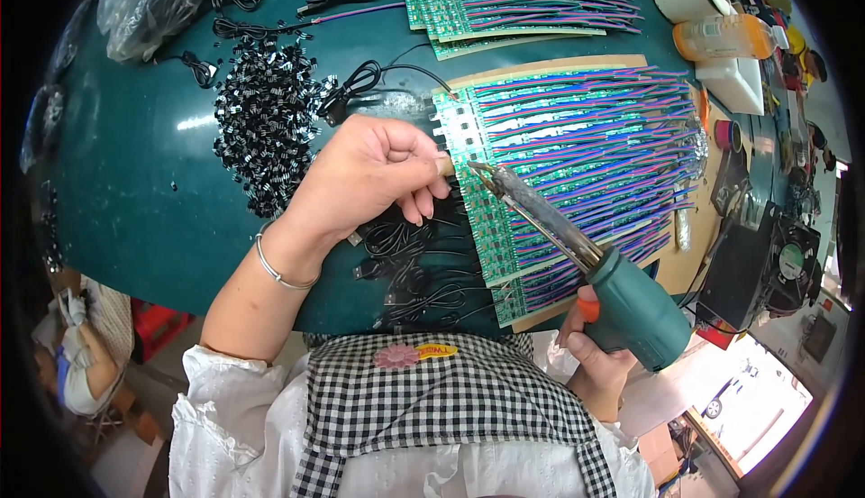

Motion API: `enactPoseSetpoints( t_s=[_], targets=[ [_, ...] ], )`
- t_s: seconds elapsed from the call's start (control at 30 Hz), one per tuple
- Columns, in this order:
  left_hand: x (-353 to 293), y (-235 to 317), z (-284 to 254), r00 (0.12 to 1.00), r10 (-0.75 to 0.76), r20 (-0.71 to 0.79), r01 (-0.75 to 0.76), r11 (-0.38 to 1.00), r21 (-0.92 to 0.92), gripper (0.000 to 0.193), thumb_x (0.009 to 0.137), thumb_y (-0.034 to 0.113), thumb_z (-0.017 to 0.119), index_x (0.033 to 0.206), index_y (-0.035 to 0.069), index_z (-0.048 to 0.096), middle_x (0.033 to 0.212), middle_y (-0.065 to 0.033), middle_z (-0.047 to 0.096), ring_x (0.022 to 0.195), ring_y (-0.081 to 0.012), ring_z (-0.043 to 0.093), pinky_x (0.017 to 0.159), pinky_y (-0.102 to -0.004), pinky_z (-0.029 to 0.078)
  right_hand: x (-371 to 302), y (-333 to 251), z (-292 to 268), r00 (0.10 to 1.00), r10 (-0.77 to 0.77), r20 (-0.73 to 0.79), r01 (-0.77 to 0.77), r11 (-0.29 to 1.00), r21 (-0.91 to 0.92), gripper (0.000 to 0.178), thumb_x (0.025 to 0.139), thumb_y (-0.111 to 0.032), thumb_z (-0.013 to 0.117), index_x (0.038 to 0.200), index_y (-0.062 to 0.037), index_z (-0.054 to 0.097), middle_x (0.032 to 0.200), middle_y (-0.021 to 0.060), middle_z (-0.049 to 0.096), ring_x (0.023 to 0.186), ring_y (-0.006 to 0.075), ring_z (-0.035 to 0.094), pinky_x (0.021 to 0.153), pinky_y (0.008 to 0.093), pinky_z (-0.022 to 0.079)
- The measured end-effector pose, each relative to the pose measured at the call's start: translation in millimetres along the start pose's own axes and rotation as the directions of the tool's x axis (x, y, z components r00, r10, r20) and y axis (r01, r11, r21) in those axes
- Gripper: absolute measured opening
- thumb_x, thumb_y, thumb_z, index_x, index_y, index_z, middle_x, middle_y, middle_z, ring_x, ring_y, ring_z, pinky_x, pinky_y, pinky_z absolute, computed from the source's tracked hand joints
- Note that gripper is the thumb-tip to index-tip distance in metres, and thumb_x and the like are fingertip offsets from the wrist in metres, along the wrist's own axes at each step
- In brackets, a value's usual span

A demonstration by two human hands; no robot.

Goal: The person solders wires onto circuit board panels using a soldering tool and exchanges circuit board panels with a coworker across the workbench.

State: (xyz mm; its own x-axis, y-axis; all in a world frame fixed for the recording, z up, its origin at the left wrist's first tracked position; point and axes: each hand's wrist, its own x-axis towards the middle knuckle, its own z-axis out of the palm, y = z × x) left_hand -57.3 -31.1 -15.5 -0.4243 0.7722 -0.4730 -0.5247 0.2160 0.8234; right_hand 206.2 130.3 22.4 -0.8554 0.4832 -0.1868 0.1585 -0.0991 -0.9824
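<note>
My right hand [590,345] grips a green soldering gun [635,309] with a red trigger. Its dark metal tip reaches up and left to the white-and-green edge of a circuit board panel [494,228]. Rows of pink, blue and black wires [586,137] run rightward from that panel. My left hand [378,173] is closed in a pinch at the panel's left edge, close beside the soldering tip. What the fingertips hold there is mostly covered. Coiled black cables [396,241] lie below the left hand, and another black cable [360,83] leads to the panel's upper left corner.
A heap of small black-and-silver parts [266,119] covers the green table [126,210] left of centre. More wired panels [523,2] lie at the back. At right stand an orange bottle [725,38], a white block [734,83] and a fan [793,259]. Another person [86,354] sits at lower left.
</note>
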Motion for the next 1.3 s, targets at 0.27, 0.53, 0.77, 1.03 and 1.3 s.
enactPoseSetpoints(
  t_s=[0.27,0.53,0.77,1.03,1.3],
  targets=[
    [3,-2,0,0.998,-0.062,-0.027,0.063,0.998,0.012,0.014,0.085,0.008,0.059,0.079,-0.005,0.063,0.068,-0.0085,0.064,0.050,-0.0097,0.059,0.046,-0.0198,0.049,-1,-5,5,0.997,0.029,-0.074,-0.027,0.999,0.025,0.055,0.066,-0.003,0.074,0.112,0.0101,0.048,0.064,0.0089,0.052,0.050,0.0175,0.052,0.046,0.0251,0.043],
    [6,-3,-1,0.998,-0.060,-0.016,0.060,0.998,0.014,0.015,0.086,0.009,0.060,0.078,-0.004,0.062,0.067,-0.0075,0.064,0.051,-0.0093,0.059,0.046,-0.0193,0.049,-5,-8,3,0.990,0.069,-0.122,-0.069,0.998,0.004,0.056,0.064,-0.007,0.077,0.111,0.0079,0.051,0.064,0.0077,0.052,0.051,0.0169,0.052,0.047,0.0249,0.043],
    [4,-2,0,0.998,-0.056,-0.021,0.057,0.998,0.013,0.016,0.086,0.010,0.060,0.078,-0.003,0.062,0.067,-0.0072,0.063,0.051,-0.0089,0.058,0.046,-0.0189,0.049,-6,-8,2,0.990,0.071,-0.118,-0.067,0.997,0.037,0.057,0.064,-0.008,0.079,0.111,0.0079,0.051,0.066,0.0077,0.053,0.051,0.0170,0.053,0.046,0.0254,0.044],
    [2,-4,0,0.998,-0.069,-0.006,0.069,0.997,-0.024,0.012,0.085,0.009,0.060,0.083,-0.003,0.060,0.070,-0.0071,0.063,0.055,-0.0098,0.059,0.049,-0.0201,0.050,0,-2,-4,0.998,-0.060,-0.015,0.062,0.982,0.179,0.060,0.071,-0.010,0.074,0.117,0.0105,0.042,0.066,0.0078,0.051,0.049,0.0181,0.053,0.041,0.0280,0.046],
    [8,-4,-3,0.999,-0.027,0.025,0.028,0.998,-0.047,0.013,0.085,0.010,0.061,0.090,-0.002,0.058,0.075,-0.0076,0.063,0.057,-0.0107,0.061,0.050,-0.0205,0.051,6,8,-13,0.985,-0.169,-0.029,0.170,0.943,0.287,0.060,0.074,-0.011,0.070,0.120,0.0083,0.036,0.065,0.0079,0.048,0.047,0.0172,0.049,0.040,0.0282,0.046]
  ],
)
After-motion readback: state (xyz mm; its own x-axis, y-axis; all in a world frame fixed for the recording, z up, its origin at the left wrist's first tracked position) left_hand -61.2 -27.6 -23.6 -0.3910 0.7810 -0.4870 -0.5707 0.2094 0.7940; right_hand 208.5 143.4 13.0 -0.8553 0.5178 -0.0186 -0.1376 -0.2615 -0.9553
